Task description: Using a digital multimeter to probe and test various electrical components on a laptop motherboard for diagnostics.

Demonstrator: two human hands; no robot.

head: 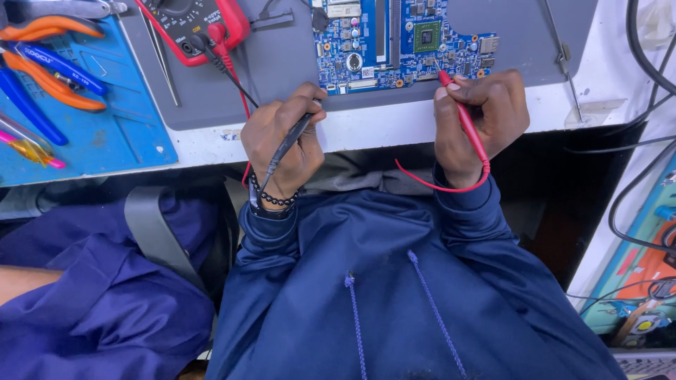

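My left hand (278,144) grips a black test probe (290,141), its tip pointing toward the lower edge of a blue circuit board (394,42). My right hand (479,119) holds a red test probe (465,123), with its tip touching the board's lower right part. Red and black leads run from a red multimeter (193,24) at the top left down to the probes. The board lies on a grey mat (282,70).
A blue mat (105,134) at left carries orange and blue pliers (49,77) and screwdrivers. Tweezers (162,60) lie on the grey mat. Black cables (644,63) hang at right. Another person's blue sleeve (84,295) is at lower left.
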